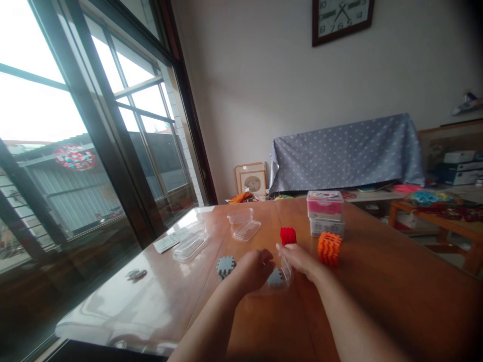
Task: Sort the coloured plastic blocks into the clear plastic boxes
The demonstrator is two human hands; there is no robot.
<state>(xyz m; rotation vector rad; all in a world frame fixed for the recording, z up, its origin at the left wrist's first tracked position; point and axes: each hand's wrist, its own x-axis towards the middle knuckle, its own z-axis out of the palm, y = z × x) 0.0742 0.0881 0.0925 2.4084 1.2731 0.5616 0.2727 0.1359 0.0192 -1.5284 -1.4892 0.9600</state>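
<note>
Working position: both hands meet at the lower center of the frame, above a brown wooden table (377, 296). Between them sits a clear plastic container (289, 275), with grey notched pieces (275, 276) visible inside it.

Left hand (255, 266): located at the container's left side, fingers curled inward toward the opening. Whether the fingers hold a piece cannot be told.

Right hand (298, 259): located at the container's upper right edge, fingertips directed left along the rim. Contact is apparent; whether the grip is closed cannot be told.

Adjacent items: a grey notched stack (225, 265) stands just left of the left hand. A red stack (288, 235) stands just beyond the right hand. An orange stack (329, 248) stands to the right of the right forearm, in front of two stacked boxes (325, 207) at center right.

Further items: a clear tub (240, 216) and a clear lid (247, 231) lie near the center of the frame; another clear plastic piece (191, 246) lies left of them, beside a paper sheet (166, 243).
</note>
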